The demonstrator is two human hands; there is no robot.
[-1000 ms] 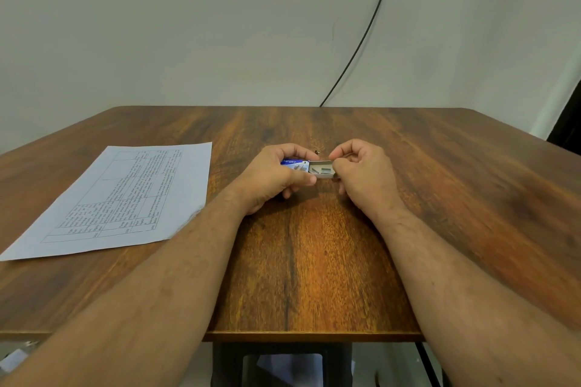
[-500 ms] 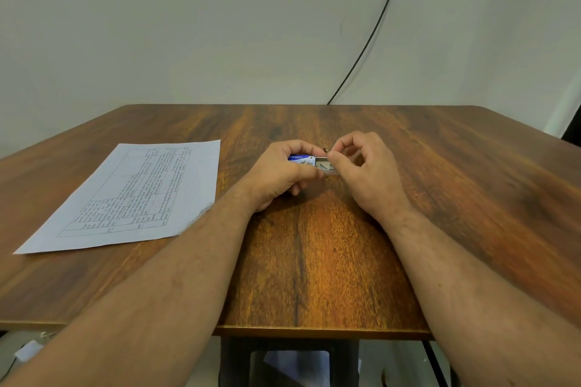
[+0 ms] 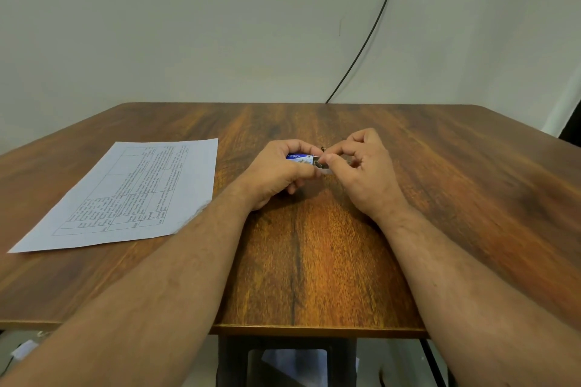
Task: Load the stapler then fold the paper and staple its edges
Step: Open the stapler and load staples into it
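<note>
Dark walnut-grained wood runs under both my forearms, and my two hands meet above the middle of the bench (image 3: 314, 261). My left hand (image 3: 276, 174) is curled round a small blue and white staple box (image 3: 300, 157), thumb along its near side and fingers over its far side, so this grip is closed on the sleeve. The box's inner tray (image 3: 322, 166) is slid out to the right, and my right hand (image 3: 366, 166) meets it there, thumb and forefinger pressed together at the tray's open end; they seem to pinch something small at the tray, but what lies between them is too small to tell. The other right fingers are loosely bent above the wood. The sheet of paper (image 3: 132, 195), printed with a ruled table of text, lies flat and unfolded on the left of the bench, its near right corner just beside my left forearm, well apart from the box. A black cable (image 3: 371, 31) slants down the pale wall (image 3: 188, 25) to the far edge of the bench.
</note>
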